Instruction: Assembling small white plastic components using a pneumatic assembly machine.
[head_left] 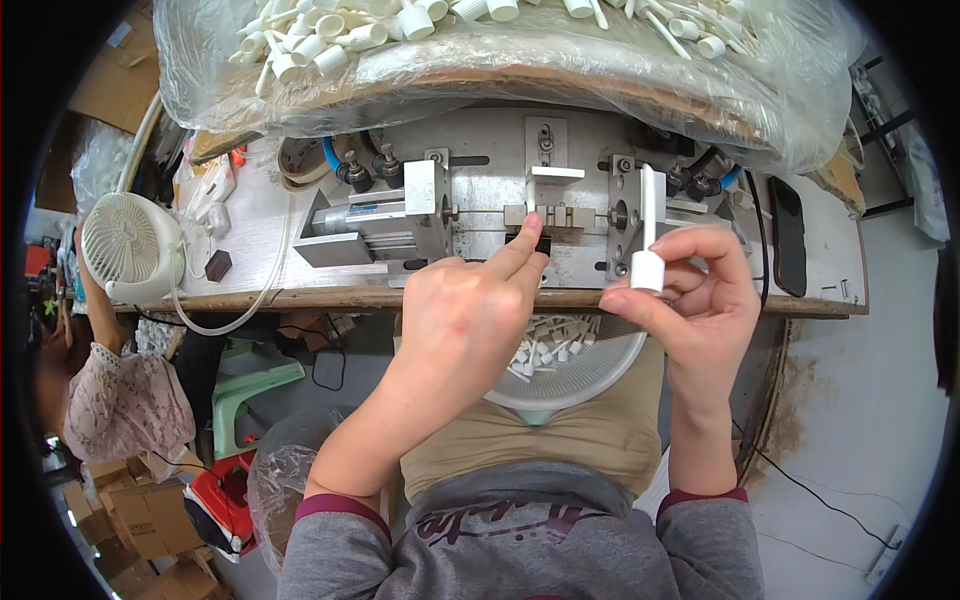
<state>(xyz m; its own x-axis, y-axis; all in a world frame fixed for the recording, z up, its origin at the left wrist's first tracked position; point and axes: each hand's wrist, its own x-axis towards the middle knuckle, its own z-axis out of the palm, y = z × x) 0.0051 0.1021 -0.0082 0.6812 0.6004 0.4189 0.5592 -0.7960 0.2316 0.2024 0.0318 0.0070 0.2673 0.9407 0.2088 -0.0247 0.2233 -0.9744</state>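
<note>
My left hand (465,310) reaches to the middle of the metal fixture, index and middle fingers stretched out and the others curled under. Its index fingertip touches a small metal block (575,216), where part of a white plastic piece (531,192) shows just beyond the finger. The thumb is hidden. To the right, my right hand (705,300) pinches a white cap with a long thin stem (648,268) between thumb and fingers, stem pointing up. Metal cylinder assemblies (385,220) flank the block on both sides.
Plastic sheeting with many white stemmed caps (330,35) covers a raised board behind the fixture. A basket (590,385) of similar pieces sits at my lap. A white fan (130,245) stands left, a dark phone (788,238) lies right. Another person's patterned sleeve (130,400) shows at far left.
</note>
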